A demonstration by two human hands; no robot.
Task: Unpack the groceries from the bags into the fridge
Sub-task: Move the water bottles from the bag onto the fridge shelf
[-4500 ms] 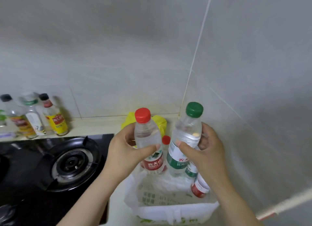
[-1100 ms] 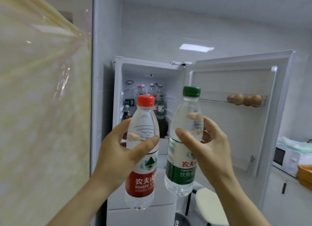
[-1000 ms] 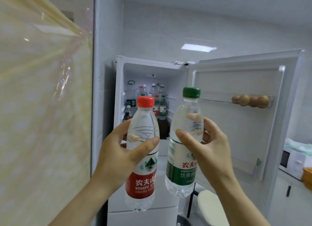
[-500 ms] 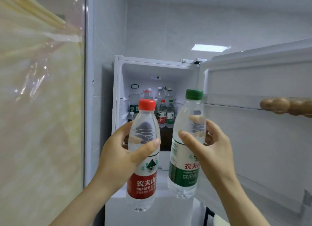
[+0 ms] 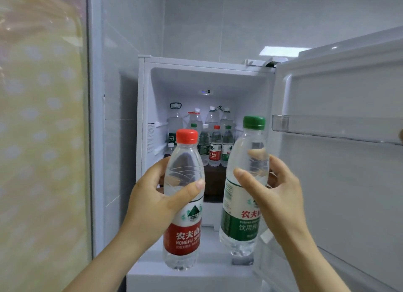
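Closer now than half a second ago, the fridge (image 5: 209, 78) fills my view, its door (image 5: 349, 182) wide on the right. My left hand (image 5: 152, 202) grips the red-cap bottle (image 5: 185, 233) and my right hand (image 5: 281, 195) grips the green-cap bottle (image 5: 242, 224), both upright and outside the fridge. Stored bottles (image 5: 214, 145) crowd the back, so I should set mine in front, one at a time, bases flat.

Can't read labels on the small bottles (image 5: 216, 148) deep in the fridge (image 5: 157, 91): too tiny, partly blocked by the red-capped bottle (image 5: 184, 237) and green-capped bottle (image 5: 237, 224). Seeing the door shelf (image 5: 327, 128) only as far as the right edge. Can't resolve the blurred yellow sheet (image 5: 39, 139) at left.
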